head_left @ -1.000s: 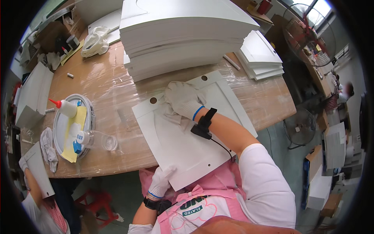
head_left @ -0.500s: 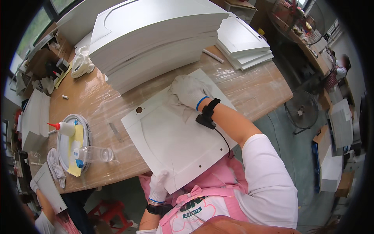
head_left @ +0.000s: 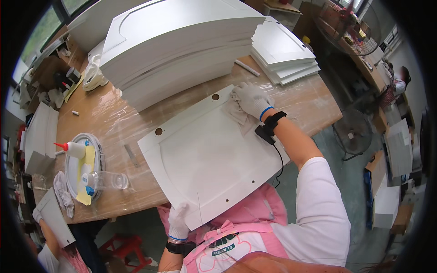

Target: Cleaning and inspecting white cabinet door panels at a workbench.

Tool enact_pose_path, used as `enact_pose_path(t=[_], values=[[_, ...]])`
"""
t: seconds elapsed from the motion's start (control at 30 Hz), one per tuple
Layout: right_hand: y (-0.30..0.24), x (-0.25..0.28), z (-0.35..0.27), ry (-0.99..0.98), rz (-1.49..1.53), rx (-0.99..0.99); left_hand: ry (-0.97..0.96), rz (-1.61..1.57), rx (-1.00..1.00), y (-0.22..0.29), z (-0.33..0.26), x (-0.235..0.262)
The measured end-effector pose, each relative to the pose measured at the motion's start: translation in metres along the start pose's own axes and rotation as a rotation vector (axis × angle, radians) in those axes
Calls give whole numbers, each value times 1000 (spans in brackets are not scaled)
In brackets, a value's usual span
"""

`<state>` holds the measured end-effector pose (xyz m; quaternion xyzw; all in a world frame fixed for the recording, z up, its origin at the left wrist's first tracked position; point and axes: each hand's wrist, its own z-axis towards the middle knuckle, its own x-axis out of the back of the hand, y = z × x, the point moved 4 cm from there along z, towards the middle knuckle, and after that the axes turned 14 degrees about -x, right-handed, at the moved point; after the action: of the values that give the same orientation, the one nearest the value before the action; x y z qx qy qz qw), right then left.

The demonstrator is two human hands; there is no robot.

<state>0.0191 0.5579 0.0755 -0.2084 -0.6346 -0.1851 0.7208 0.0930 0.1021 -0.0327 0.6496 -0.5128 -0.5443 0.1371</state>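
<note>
white panel [head_left: 214, 157] askew, large-holed edge [head_left: 187, 114] up-left

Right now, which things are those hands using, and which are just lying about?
In use:
- white panel, left hand at its near-left corner
- pale cloth, in the right hand, against the panel

Lying about, it seems:
- red-tipped bottle
- clear bottle
- thin grey strip

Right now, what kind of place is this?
Most likely a workshop or small factory. A tall stack of white panels stands on the table, the gloved right hand holds a cloth against another panel, and a co-worker's hand holds a white board.
</note>
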Motion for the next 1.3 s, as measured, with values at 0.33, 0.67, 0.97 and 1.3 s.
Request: enact_pose_path(t=[0.33,0.67,0.97,1.3], values=[[3,8,5,14,-15,24,31,40,15,-2,-1,4],[1,22,3,-52,-41,6,-22,38,-6,3,-3,-3],[-16,28,-13,-87,-148,17,0,56,24,-5,-1,15],[-10,11,5,11,-112,198,-10,36,14,0,-3,0]])
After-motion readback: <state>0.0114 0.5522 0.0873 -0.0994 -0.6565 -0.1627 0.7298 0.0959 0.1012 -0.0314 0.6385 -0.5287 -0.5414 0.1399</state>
